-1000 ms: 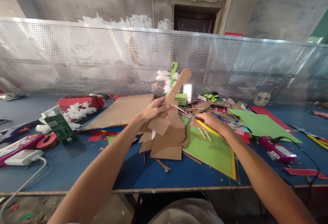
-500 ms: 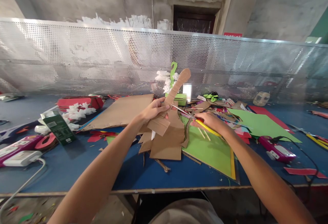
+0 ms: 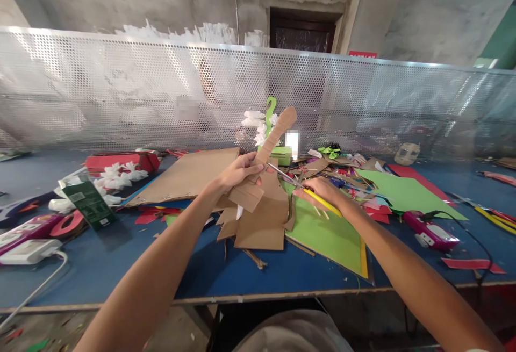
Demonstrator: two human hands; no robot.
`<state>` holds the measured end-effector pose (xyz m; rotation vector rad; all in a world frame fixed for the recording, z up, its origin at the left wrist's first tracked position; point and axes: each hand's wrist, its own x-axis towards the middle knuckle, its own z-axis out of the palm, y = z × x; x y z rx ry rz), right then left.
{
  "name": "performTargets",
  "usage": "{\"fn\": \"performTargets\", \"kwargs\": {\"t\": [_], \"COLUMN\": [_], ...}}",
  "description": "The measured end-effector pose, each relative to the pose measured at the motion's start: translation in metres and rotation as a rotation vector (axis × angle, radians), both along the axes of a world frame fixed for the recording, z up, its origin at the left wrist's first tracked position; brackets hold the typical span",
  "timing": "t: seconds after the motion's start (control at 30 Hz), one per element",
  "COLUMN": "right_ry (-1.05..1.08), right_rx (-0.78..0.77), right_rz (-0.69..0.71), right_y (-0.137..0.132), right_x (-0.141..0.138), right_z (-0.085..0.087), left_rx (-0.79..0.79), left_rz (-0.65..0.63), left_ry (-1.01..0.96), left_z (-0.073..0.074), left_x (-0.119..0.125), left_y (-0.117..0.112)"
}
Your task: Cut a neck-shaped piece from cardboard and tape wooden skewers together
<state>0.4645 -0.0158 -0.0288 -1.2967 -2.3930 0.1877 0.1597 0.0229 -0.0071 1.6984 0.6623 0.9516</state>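
My left hand [image 3: 237, 172] is closed around a brown cardboard cut-out [image 3: 271, 180] with a long rounded neck that points up and to the right. My right hand [image 3: 322, 191] grips yellow-handled scissors [image 3: 298, 185]; their blades are slightly apart and touch the cardboard's right edge just below my left fingers. A cut strip of cardboard hangs down beside the piece. Under both hands lies a green paper sheet [image 3: 328, 234] on the blue table [image 3: 121, 266].
A flat cardboard sheet [image 3: 189, 174] lies behind my left arm. A green carton [image 3: 88, 201], white paper flowers [image 3: 116, 177] and a power strip [image 3: 28, 250] sit at the left. A glue gun [image 3: 429, 231], more green paper [image 3: 403, 193] and scraps lie at the right. A perforated metal screen [image 3: 121, 94] closes the back.
Both hands, the cardboard and the scissors keep their pose. The view has shifted slightly, so everything sits a little further left and higher.
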Motion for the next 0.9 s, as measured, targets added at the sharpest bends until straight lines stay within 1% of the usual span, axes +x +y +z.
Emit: {"fn": "performTargets", "kwargs": {"t": [0.07,0.17,0.27,0.4,0.47,0.57,0.67,0.8,0.9], "right_ry": [-0.005,-0.031,-0.022,-0.046,-0.071,-0.126,-0.225,-0.301,-0.289], "right_rx": [0.004,-0.043,-0.067,-0.061,-0.072,-0.118,-0.15,-0.148,-0.164], "right_rz": [0.001,0.006,-0.059,-0.142,-0.182,-0.255,-0.31,-0.261,-0.207], "right_y": [0.001,0.004,0.006,0.004,0.0,-0.005,-0.007,-0.006,-0.006], "right_x": [-0.001,-0.001,0.001,0.004,0.006,0.004,0.0,-0.003,-0.001], "right_z": [-0.001,-0.003,-0.004,-0.002,0.001,0.005,0.005,0.001,0.002], "left_rx": [-0.008,-0.016,-0.039,-0.094,-0.097,-0.08,-0.08,-0.09,-0.086], "left_rz": [0.005,0.021,0.062,0.118,0.15,0.217,0.268,0.261,0.233], "left_ry": [-0.003,-0.018,-0.079,-0.179,-0.214,-0.255,-0.276,-0.264,-0.229], "left_z": [0.0,-0.002,-0.004,-0.005,-0.006,-0.011,-0.017,-0.024,-0.025], "left_x": [-0.003,-0.006,-0.005,0.005,0.012,0.02,0.025,0.029,0.034], "left_y": [0.002,0.007,0.008,0.005,0.004,0.006,0.01,0.012,0.008]}}
